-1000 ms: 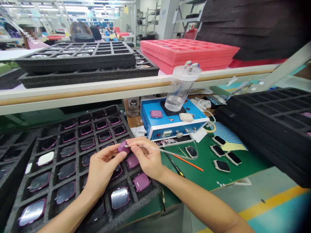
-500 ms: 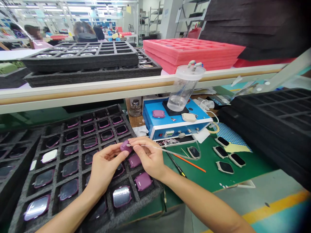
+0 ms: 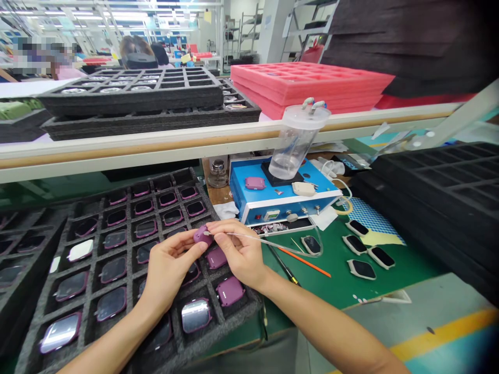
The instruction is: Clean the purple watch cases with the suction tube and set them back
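Observation:
Above the dark foam tray (image 3: 251, 305), my left hand (image 3: 167, 267) pinches a small purple watch case (image 3: 201, 235) between thumb and fingers. My right hand (image 3: 245, 254) is closed on the end of a thin clear tube (image 3: 281, 246), whose tip meets the side of the case. Whether the right fingers also touch the case is unclear. Purple watch bodies fill many tray cells, some with dark screens up; a purple case (image 3: 230, 291) lies back up below my right hand. The tube runs to a blue control box (image 3: 249, 200).
On the blue box stand a clear cylinder (image 3: 290, 156), a purple case (image 3: 254, 183) and a cream case (image 3: 303, 188). Several cream watches (image 3: 362, 269) and an orange stick (image 3: 307, 264) lie on the green mat. A shelf (image 3: 163, 150) with foam trays crosses ahead. People sit beyond.

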Demonstrator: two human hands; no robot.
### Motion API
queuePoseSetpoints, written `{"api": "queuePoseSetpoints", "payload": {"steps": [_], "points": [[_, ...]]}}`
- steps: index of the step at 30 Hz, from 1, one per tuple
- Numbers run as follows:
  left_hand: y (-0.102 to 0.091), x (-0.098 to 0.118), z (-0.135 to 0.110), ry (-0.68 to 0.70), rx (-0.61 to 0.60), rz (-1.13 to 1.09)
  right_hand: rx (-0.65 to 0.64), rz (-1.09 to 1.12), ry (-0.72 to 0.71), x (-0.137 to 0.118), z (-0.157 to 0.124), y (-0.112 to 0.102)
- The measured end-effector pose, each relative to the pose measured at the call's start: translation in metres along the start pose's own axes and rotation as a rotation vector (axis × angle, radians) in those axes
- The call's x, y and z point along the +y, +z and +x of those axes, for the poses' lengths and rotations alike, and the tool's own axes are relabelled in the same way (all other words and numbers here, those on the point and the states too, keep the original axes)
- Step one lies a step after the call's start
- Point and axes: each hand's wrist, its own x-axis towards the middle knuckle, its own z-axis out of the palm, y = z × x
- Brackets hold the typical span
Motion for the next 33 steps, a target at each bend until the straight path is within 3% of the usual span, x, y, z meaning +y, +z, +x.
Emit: {"api": "queuePoseSetpoints", "payload": {"steps": [18,21,24,27,30,33], "points": [[0.003,-0.001,-0.001,0.024,0.002,0.002,-0.007,-0.008,-0.007,-0.001,0.001,0.000],[-0.004,0.011,-0.003,0.061,-0.013,0.066,0.086,0.030,-0.017,-0.001,-0.002,-0.002],[-0.014,0.032,0.001,0.126,-0.031,0.234,0.243,0.088,-0.006,-0.001,-0.005,-0.003],[-0.016,0.047,0.017,0.257,-0.079,0.543,0.259,0.114,0.037,-0.001,-0.008,-0.003],[-0.007,0.046,0.037,0.317,-0.290,0.943,0.269,0.107,0.048,-0.003,-0.010,-0.003],[0.003,0.042,0.050,0.292,-0.412,1.113,0.289,0.092,0.064,-0.005,-0.012,-0.002]]}}
